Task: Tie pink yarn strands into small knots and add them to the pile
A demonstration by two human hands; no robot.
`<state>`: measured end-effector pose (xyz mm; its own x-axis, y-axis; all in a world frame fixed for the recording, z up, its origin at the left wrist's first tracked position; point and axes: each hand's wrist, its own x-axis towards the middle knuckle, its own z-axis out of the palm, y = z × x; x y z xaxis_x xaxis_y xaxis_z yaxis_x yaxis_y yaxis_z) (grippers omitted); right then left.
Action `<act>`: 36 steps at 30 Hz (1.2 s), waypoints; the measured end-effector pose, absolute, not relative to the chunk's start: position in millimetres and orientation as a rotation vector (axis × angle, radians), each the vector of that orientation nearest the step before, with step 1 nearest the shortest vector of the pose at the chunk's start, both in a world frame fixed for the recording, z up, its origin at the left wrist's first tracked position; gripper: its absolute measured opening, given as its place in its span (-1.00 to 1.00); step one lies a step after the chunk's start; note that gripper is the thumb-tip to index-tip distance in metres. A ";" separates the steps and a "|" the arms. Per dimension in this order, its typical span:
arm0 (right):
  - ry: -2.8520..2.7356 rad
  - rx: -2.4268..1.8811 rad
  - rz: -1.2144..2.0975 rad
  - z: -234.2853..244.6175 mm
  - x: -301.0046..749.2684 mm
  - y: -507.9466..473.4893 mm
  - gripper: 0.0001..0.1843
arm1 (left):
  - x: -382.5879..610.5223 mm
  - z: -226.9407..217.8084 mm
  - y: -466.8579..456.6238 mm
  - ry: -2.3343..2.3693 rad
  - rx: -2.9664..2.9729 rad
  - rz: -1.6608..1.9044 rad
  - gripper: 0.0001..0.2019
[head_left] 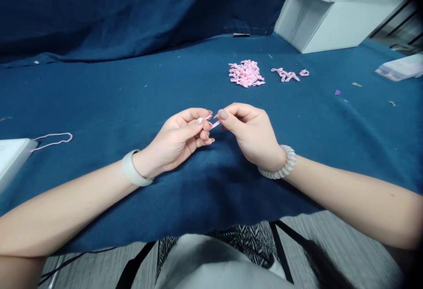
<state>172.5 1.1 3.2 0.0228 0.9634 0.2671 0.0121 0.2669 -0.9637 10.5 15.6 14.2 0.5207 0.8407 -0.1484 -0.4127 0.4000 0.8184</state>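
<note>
Above the front part of the blue cloth, my left hand (187,132) and my right hand (247,130) meet fingertip to fingertip. A short piece of pink cord (215,124) runs between them, pinched at both sides; most of it is hidden by the fingers. Beyond the hands lies a pile of small knotted pink cord loops (246,74). To its right is a smaller group of the same loops (287,75), with a single loop (304,73) beside it.
A white box (13,159) at the left edge has a long pink cord loop (54,141) sticking out. White storage bins (343,24) stand at the back right, and a pale packet (399,66) lies at the right. Small scraps dot the blue cloth (109,95).
</note>
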 end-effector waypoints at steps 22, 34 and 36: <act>-1.457 -0.848 1.044 2.9 172.4 0.9 -0.79 | 15.2 9.6 12.2 0.685 0.957 0.960 -0.53; -1.602 -0.861 0.919 9.5 177.6 2.6 -0.77 | 14.1 7.3 11.1 0.634 1.013 0.927 -0.56; -1.589 -0.880 0.916 9.2 178.4 3.1 -0.78 | 12.9 8.2 11.1 0.627 1.012 0.926 -0.56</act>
